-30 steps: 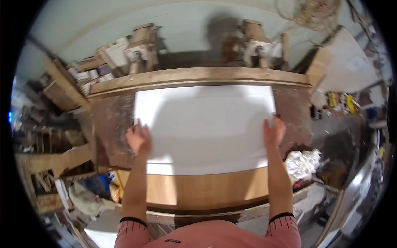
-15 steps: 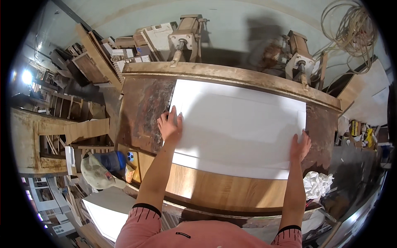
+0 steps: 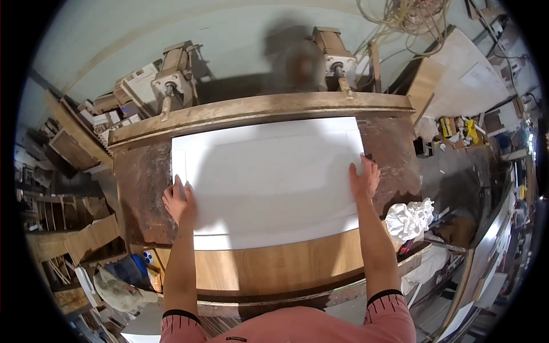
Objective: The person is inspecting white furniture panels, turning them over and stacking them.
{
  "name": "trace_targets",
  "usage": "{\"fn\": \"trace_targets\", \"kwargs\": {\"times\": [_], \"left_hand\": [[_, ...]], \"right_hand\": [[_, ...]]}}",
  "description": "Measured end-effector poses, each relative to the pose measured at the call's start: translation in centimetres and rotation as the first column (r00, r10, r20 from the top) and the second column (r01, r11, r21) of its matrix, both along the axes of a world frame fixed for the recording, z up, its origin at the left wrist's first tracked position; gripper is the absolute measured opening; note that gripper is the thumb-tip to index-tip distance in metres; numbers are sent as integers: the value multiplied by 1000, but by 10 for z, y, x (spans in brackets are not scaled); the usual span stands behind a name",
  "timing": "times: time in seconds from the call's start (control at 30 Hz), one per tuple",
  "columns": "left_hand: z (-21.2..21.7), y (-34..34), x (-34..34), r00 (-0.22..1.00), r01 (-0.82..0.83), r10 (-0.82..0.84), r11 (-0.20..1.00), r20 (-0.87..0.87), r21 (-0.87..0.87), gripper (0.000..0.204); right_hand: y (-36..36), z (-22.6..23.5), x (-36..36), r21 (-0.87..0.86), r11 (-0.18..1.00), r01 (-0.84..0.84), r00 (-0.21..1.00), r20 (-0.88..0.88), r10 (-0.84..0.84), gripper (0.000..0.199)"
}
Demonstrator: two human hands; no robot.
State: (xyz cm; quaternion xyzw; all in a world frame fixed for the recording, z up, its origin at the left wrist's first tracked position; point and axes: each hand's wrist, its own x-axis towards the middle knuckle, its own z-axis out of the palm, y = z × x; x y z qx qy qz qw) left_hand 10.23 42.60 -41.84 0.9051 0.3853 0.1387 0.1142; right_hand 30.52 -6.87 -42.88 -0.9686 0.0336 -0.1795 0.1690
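A white rectangular panel [image 3: 274, 183] with a recessed centre, like a cabinet door, lies flat in front of me on a worn brown press table. My left hand [image 3: 179, 201] holds its left edge, thumb on the face and fingers over the side. On the opposite edge my right hand [image 3: 365, 180] has a similar hold, with its fingertips at the outer side. The undersides of both grips are hidden. Beneath the panel's near edge, a wood-grain board [image 3: 286, 260] sticks out toward me.
Behind the panel runs a long wooden bar [image 3: 257, 108], with two clamp cylinders [image 3: 174, 71] on its far side. Crumpled white plastic [image 3: 409, 220] sits by my right forearm. To the left are a phone [image 3: 148, 257], a blue container [image 3: 128, 268] and a cap [image 3: 117, 290].
My view has swung to the right, so the table, panel and clamps appear farther left. Both hands stay at about the same spots on the panel's edges.
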Motion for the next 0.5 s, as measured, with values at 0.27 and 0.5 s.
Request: {"fn": "trace_targets", "kwargs": {"times": [0.27, 0.5], "left_hand": [[-2, 2, -1, 999, -20, 19, 999, -39, -30, 50], [-5, 2, -1, 998, -42, 42, 999, -38, -4, 48]], "right_hand": [[3, 4, 1, 23, 1000, 6, 1000, -28, -5, 50], [-2, -1, 2, 9, 1000, 12, 999, -35, -11, 48]]}}
